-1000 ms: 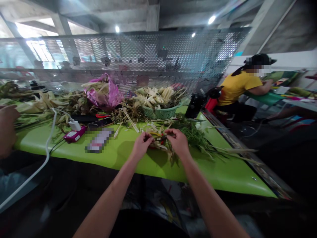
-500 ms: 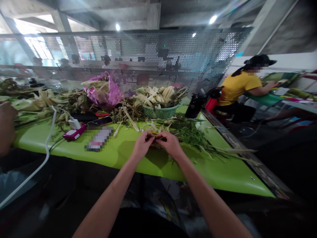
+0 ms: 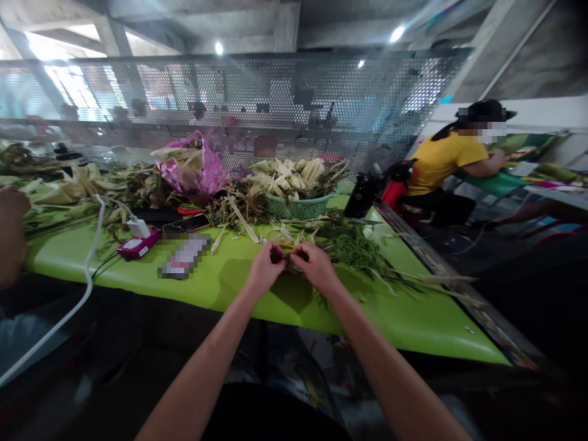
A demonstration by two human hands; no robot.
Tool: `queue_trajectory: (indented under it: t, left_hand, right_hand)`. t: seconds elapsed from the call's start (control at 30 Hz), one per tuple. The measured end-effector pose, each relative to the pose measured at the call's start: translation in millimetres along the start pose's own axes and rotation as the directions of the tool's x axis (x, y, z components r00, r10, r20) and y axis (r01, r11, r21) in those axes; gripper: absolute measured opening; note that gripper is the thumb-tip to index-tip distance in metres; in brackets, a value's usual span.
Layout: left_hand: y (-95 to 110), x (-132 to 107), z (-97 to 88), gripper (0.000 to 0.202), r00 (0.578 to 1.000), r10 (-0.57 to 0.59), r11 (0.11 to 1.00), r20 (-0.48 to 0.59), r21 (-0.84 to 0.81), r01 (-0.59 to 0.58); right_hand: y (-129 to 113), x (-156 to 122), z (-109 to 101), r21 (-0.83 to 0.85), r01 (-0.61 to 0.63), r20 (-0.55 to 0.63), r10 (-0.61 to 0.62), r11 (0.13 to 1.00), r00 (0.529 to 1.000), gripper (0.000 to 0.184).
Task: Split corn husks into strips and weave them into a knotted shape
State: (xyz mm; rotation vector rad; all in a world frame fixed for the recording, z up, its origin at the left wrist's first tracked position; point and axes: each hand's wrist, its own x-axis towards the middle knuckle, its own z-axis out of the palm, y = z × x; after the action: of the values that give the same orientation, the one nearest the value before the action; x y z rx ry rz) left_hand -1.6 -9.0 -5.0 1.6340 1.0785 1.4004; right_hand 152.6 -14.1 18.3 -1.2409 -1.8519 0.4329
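Note:
My left hand (image 3: 264, 267) and my right hand (image 3: 318, 267) are close together above the green tabletop (image 3: 193, 293). Thumb and fingers are pinched on each hand, and what sits between the fingertips is too small and too hidden to name. Just behind the fingertips shows a thin yellow object (image 3: 288, 246), partly covered. To the right of my right hand lies a heap of thin green plant stems (image 3: 356, 250). Pale dry husk strips (image 3: 243, 219) are scattered beyond my hands.
Farther back stand a green basket (image 3: 301, 208) of pale husks, a pink plastic bag (image 3: 195, 168) and a dark bottle (image 3: 362, 195). A phone (image 3: 186, 257), a magenta box (image 3: 138, 246) and a white cable (image 3: 90, 269) lie left. Another person's hand (image 3: 13, 205) is at far left; someone in yellow (image 3: 443, 159) sits right.
My fingertips have drawn slightly apart, the right hand a little to the right. Both hands stay pinched over the same spot on the table.

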Motion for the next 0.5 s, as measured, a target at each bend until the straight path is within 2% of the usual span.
queue_trajectory:
  t: [0.2,0.5]
  left_hand:
    - [-0.6,-1.3,-0.7,0.008,0.998,0.070,0.997,0.009,0.045,-0.070]
    - [1.2,-4.6,0.4,0.018,0.997,0.075,0.983,0.011,0.167,-0.076]
  right_hand:
    - [5.6,-0.1,2.6,0.074,-0.045,0.051,0.041,0.996,0.998,0.010]
    - [-0.5,-2.2,-3.9,0.023,0.068,0.044,-0.069,0.997,0.997,0.007]
